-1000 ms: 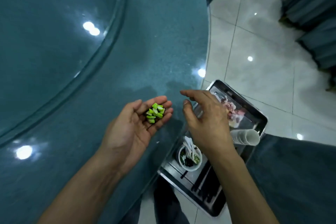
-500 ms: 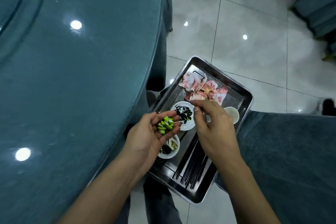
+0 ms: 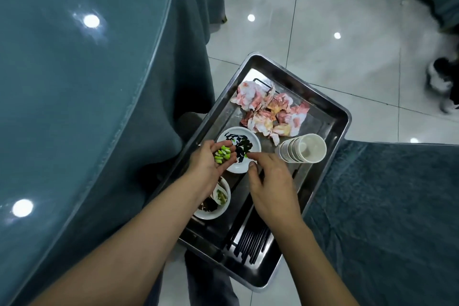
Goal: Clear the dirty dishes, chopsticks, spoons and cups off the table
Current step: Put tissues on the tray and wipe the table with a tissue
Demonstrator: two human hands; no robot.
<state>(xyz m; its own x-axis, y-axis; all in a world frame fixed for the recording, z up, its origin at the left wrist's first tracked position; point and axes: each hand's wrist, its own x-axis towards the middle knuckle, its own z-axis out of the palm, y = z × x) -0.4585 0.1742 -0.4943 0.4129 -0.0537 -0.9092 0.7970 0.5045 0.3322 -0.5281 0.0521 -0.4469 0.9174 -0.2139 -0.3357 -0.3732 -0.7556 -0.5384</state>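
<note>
My left hand (image 3: 207,171) is cupped palm-up over a white plate (image 3: 239,168) and carries several green food pieces (image 3: 222,154). The plate holds dark leftovers and lies in a metal tray (image 3: 345,117). My right hand (image 3: 270,186) hovers beside it, index fingertip reaching toward the green pieces, with one green bit at its tip. The tray also holds a small white bowl (image 3: 211,215) of scraps, black chopsticks (image 3: 250,241), a stack of white cups (image 3: 303,148) lying on its side, and crumpled stained napkins (image 3: 268,112).
The round teal glass-topped table (image 3: 74,82) fills the left. A blue cloth-covered surface (image 3: 387,206) lies right of the tray. Beyond is a glossy tiled floor (image 3: 310,32), with another person's shoes (image 3: 442,82) at the far right.
Both hands moved from over the table to above the tray. My left hand with the green pieces now tilts over the plate, and my right fingers have closed in on it.
</note>
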